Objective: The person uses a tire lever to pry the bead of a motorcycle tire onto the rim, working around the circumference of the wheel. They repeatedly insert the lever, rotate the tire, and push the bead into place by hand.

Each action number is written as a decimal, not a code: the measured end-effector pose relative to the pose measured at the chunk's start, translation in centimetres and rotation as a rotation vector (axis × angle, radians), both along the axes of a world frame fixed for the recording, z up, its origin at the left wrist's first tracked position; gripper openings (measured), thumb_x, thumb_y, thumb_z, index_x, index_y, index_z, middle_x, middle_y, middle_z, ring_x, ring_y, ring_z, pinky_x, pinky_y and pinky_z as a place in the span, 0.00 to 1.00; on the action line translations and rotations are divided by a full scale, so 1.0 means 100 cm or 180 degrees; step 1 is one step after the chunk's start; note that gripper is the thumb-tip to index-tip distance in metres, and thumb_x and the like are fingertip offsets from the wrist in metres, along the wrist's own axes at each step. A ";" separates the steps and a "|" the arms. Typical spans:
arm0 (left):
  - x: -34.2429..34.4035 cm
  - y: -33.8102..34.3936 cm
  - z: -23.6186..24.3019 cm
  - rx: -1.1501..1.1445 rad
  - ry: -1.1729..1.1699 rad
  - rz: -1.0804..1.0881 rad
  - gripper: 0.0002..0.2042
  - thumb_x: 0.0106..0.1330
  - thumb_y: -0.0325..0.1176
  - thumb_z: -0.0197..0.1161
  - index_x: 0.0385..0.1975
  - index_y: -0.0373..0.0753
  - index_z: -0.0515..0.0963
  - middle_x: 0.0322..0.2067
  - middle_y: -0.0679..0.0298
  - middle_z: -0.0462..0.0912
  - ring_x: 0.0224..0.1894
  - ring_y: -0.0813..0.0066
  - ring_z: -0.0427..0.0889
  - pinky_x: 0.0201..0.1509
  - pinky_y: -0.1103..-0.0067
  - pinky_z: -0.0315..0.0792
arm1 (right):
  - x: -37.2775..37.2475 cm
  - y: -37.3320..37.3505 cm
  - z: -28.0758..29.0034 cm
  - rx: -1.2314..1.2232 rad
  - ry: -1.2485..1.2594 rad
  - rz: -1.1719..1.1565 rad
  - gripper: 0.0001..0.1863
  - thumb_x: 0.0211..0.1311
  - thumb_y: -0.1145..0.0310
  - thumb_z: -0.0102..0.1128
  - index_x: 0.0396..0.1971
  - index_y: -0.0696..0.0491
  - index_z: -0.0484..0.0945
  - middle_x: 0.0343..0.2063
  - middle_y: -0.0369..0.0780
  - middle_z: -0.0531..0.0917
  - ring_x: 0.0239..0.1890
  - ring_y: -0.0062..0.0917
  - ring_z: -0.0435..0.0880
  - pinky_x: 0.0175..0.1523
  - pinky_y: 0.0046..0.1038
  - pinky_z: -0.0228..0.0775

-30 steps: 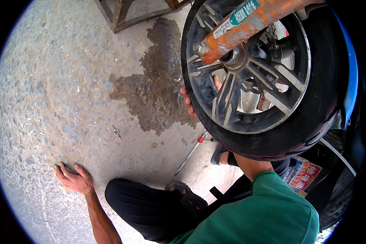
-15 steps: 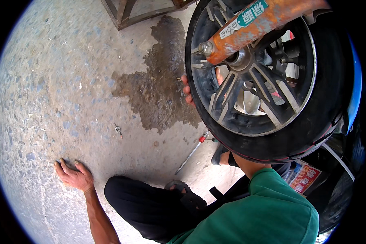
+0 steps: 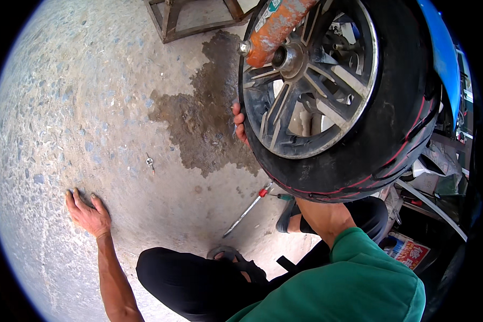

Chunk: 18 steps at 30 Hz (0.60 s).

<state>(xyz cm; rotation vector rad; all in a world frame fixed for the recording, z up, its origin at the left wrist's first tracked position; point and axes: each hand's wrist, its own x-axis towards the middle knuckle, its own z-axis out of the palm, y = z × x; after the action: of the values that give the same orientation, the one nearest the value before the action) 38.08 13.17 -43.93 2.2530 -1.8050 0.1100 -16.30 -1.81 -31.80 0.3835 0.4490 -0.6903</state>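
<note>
My left hand (image 3: 88, 212) is off at the left, against or just over the concrete floor, its fingers spread and holding nothing. My right forearm passes under a scooter wheel, a black tire (image 3: 354, 161) with a red stripe around a dark spoked rim (image 3: 290, 149). At the tire's left edge the fingers of my right hand (image 3: 240, 124) curl around it; the wheel hides the palm and thumb. An orange, scuffed fork arm (image 3: 276, 33) with a bolt at its end lies across the hub (image 3: 291, 60).
A screwdriver with a red and green handle (image 3: 263, 191) lies below the wheel. Left of it is a small metal part (image 3: 149, 161). A dark wet patch (image 3: 204, 118) stains the floor. A wooden frame (image 3: 196, 33) stands at the top, and a blue panel (image 3: 440, 56) is at right.
The wheel and fork arm sit further left in view, with more tread showing. A fingertip formerly visible between the spokes is now hidden. My left hand appears slightly higher and further left.
</note>
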 end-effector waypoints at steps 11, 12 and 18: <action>0.003 0.002 -0.010 0.0163 -0.0077 0.0232 0.29 0.71 0.45 0.60 0.70 0.43 0.67 0.74 0.56 0.62 0.76 0.55 0.59 0.76 0.57 0.54 | 0.036 0.055 0.008 -0.0481 0.0528 -0.0699 0.30 0.67 0.46 0.58 0.59 0.53 0.76 0.53 0.42 0.82 0.51 0.37 0.83 0.56 0.42 0.77; 0.007 -0.002 -0.002 0.0305 0.0017 0.0252 0.30 0.69 0.44 0.62 0.69 0.40 0.68 0.72 0.53 0.65 0.74 0.51 0.63 0.75 0.58 0.59 | 0.036 0.057 0.014 -0.0380 0.0413 -0.0710 0.31 0.66 0.44 0.59 0.60 0.52 0.76 0.55 0.42 0.82 0.53 0.37 0.83 0.57 0.43 0.77; -0.095 -0.014 0.122 0.1468 0.1448 -0.0235 0.34 0.65 0.43 0.67 0.68 0.33 0.68 0.68 0.45 0.70 0.71 0.48 0.69 0.75 0.62 0.63 | 0.029 0.082 -0.017 -0.1054 -0.0571 -0.0297 0.36 0.67 0.36 0.59 0.65 0.46 0.74 0.61 0.40 0.81 0.59 0.35 0.80 0.61 0.47 0.74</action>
<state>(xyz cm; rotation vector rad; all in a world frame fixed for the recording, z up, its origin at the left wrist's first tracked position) 28.62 11.73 -31.69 2.2302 -1.7772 -0.8415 -13.42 6.44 -33.53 0.1516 0.1427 -0.7984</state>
